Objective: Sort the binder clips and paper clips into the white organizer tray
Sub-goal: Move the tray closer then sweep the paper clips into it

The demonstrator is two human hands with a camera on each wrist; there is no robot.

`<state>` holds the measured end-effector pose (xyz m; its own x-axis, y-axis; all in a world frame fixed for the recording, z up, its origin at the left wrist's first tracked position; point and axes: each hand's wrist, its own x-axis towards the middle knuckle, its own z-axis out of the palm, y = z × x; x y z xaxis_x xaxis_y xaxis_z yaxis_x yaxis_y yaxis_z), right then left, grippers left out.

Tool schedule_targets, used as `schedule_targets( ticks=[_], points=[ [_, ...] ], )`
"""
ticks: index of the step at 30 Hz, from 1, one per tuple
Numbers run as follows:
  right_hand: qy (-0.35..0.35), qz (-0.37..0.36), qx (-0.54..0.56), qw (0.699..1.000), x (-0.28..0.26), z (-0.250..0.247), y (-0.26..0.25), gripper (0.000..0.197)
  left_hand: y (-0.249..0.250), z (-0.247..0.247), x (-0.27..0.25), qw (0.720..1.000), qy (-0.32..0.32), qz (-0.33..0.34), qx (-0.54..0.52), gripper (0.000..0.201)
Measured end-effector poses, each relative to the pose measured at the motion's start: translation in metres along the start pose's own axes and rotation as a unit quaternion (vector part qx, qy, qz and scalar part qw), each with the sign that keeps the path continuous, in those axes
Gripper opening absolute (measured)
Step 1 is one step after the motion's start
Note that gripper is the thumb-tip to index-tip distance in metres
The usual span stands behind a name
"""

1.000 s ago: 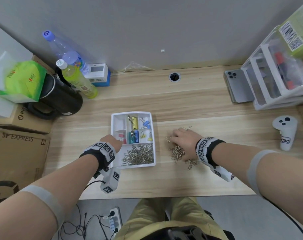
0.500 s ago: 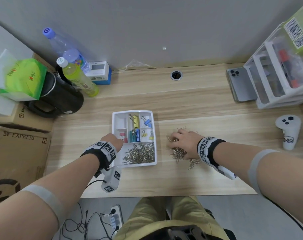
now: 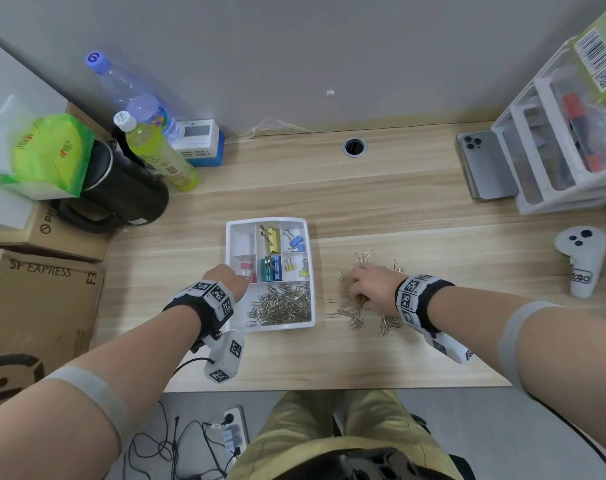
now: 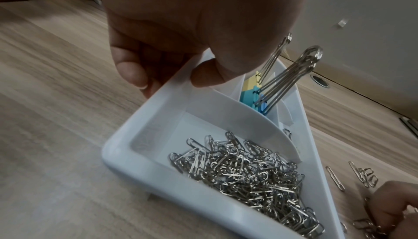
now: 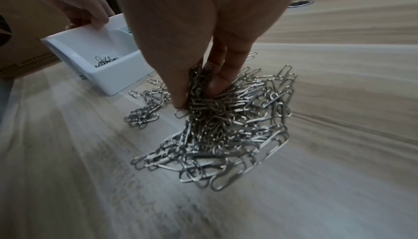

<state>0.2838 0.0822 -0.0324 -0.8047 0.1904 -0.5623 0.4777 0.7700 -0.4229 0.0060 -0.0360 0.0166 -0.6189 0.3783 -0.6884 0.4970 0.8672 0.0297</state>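
Observation:
The white organizer tray point(image 3: 311, 271) sits mid-desk; its small upper compartments hold coloured binder clips point(image 3: 273, 268) and its long front compartment holds a heap of silver paper clips point(image 3: 281, 304). My left hand point(image 3: 230, 276) pinches the tray's left rim point(image 4: 172, 89), thumb inside and fingers outside. To the tray's right, a loose pile of paper clips point(image 3: 360, 306) lies on the desk. My right hand point(image 3: 372, 285) is down in that pile, thumb and fingers pinching a bunch of clips point(image 5: 199, 89), the bunch still touching the rest of the heap point(image 5: 226, 135).
A black kettle point(image 3: 121, 195), two bottles point(image 3: 156, 150) and cardboard boxes point(image 3: 35, 299) crowd the left. A phone point(image 3: 485, 164) and clear drawer unit point(image 3: 564, 140) stand back right; a white controller point(image 3: 582, 258) lies at the right edge. The desk's front edge is close behind my wrists.
My right hand's fingers have drawn together into the loose clip pile, gathering a bunch. The left hand stays on the tray rim; the tray has not moved.

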Motion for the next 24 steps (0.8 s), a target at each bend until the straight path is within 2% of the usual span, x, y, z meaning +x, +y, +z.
schedule_targets(
  ticks=[6, 13, 18, 24],
  points=[
    [0.004, 0.03, 0.031, 0.999, 0.002, -0.002, 0.0, 0.018, -0.001, -0.001, 0.0, 1.0, -0.004, 0.004, 0.005, 0.013],
    [0.026, 0.054, 0.078, 0.995, 0.001, -0.022, -0.008, 0.013, -0.002, -0.001, 0.001, 1.0, -0.003, 0.011, -0.003, 0.012],
    [0.049, 0.042, 0.121, 0.991, 0.008, -0.032, -0.027, 0.01, -0.004, -0.001, -0.001, 1.0, -0.002, 0.019, -0.006, 0.012],
    [0.056, -0.006, 0.157, 0.986, 0.034, -0.042, -0.077, 0.01, -0.011, -0.002, 0.002, 1.0, -0.008, 0.026, 0.001, 0.016]
  ],
)
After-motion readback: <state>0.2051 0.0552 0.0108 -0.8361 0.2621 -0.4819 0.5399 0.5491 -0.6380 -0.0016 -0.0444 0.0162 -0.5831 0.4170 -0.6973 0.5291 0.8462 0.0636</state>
